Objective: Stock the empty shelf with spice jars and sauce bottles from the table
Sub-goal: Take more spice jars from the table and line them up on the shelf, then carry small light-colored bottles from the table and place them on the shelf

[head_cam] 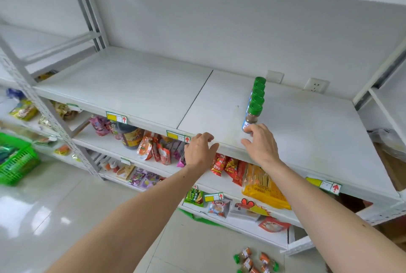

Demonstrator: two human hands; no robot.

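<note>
A white shelf (136,88) spans the view at chest height. On its right half stands a front-to-back row of several spice jars (256,101) with green lids and brown powder inside. My right hand (260,144) touches the base of the front jar with fingertips, the fingers loosely curved, not wrapped round it. My left hand (200,148) rests at the shelf's front edge, fingers relaxed, holding nothing. Several more green-lidded spice jars (254,260) lie at the bottom of the view.
Lower shelves (219,176) hold snack packets, a dark jar (129,136) and a yellow bag (263,189). A green basket (15,162) sits on the floor at left. Wall sockets (315,85) show behind the shelf. Grey uprights (33,94) frame the shelving.
</note>
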